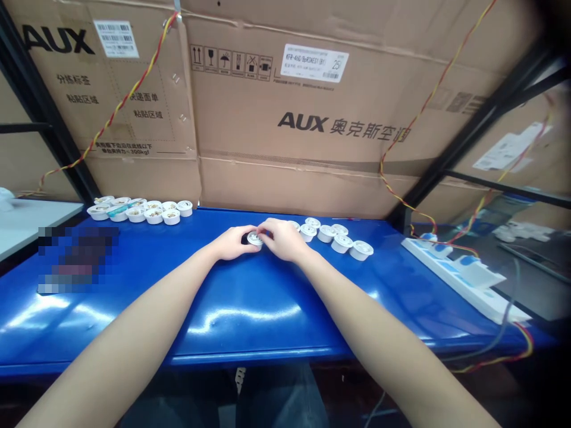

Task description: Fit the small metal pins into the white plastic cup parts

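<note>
My left hand [232, 242] grips a small white round cup-shaped part [254, 239] between thumb and fingers, just above the blue table. On the other side of that part, my right hand [282, 239] has its fingertips pinched together at the rim; whatever they pinch is too small to make out. To the right, and partly behind my right hand, stands a group of similar white round parts [342, 243]. At the back left is a second group of white round parts [154, 215], with yellowish bits inside several of them and something teal across one.
The blue table [241, 324] has a glossy surface. A white power strip [464, 279] with plugs lies along its right side. A blurred-out dark object [80, 258] rests at the left. Large cardboard [289, 160] walls the back, with twisted red-yellow wires [118, 107] hanging down.
</note>
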Demonstrator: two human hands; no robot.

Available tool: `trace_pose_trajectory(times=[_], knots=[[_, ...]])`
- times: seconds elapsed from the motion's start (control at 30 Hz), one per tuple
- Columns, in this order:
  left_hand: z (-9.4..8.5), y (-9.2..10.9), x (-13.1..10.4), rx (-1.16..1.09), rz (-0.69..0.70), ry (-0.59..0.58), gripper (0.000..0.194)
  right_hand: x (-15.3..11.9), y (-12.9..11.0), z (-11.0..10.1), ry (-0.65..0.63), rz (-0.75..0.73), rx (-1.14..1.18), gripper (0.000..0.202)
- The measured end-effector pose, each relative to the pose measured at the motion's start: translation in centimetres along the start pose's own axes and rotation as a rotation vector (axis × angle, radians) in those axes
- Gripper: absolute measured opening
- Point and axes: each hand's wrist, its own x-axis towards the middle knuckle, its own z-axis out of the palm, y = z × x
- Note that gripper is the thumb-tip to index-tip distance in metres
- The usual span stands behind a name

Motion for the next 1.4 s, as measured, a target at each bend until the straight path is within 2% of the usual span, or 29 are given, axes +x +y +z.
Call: trace_pose_trajectory(times=[0.43, 0.77, 1.1, 1.3, 1.4], knots=[[0.0, -0.2, 0.0, 0.003, 0.022, 0.000, 0.047, -0.1, 0.0, -0.2, -0.007, -0.001, 0.026, 0.016], [0.1, -0.3, 0.1, 0.025, 0.002, 0.002, 0.049, 0.3, -0.3, 0.9, 0.054, 0.143, 0.139, 0.012], [0.1, -0.3, 0.0, 0.029, -0.005, 0.013, 0.056, 0.1, -0.1, 0.4, 0.069, 0.127, 0.105, 0.019], [-0.8, -0.5, -0.5, 0.182, -0.083, 0.169, 0.045, 0.0, 2.3, -1.3, 0.170, 0.301, -0.003, 0.020], [-1.2, -0.9, -0.7, 0.207, -0.137, 0.213, 0.044, -0.2, 3.5, -2.2, 0.152, 0.396, -0.098, 0.019]])
